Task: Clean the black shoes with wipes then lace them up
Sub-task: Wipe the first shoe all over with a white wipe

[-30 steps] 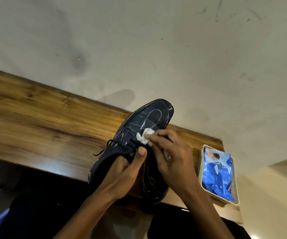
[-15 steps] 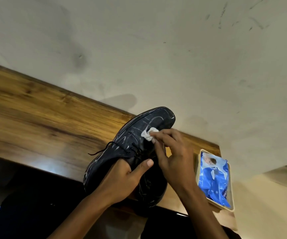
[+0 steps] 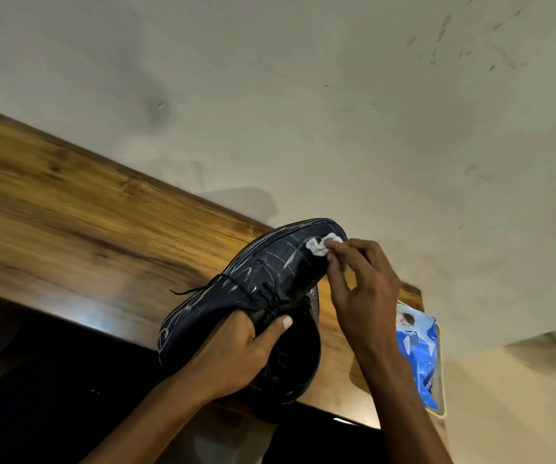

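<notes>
Right hand (image 3: 361,289) pinches crumpled white wipe (image 3: 321,244) against scuffed black shoe (image 3: 263,279).

The left hand (image 3: 236,356) grips the black shoe (image 3: 256,283) at its opening, thumb across the top, holding it tilted over a second shoe (image 3: 298,363) on the wooden surface (image 3: 86,236). The right hand (image 3: 360,289) pinches a white wipe (image 3: 320,246) against the toe. At four o'clock lies a blue wipes pack (image 3: 418,356).
</notes>
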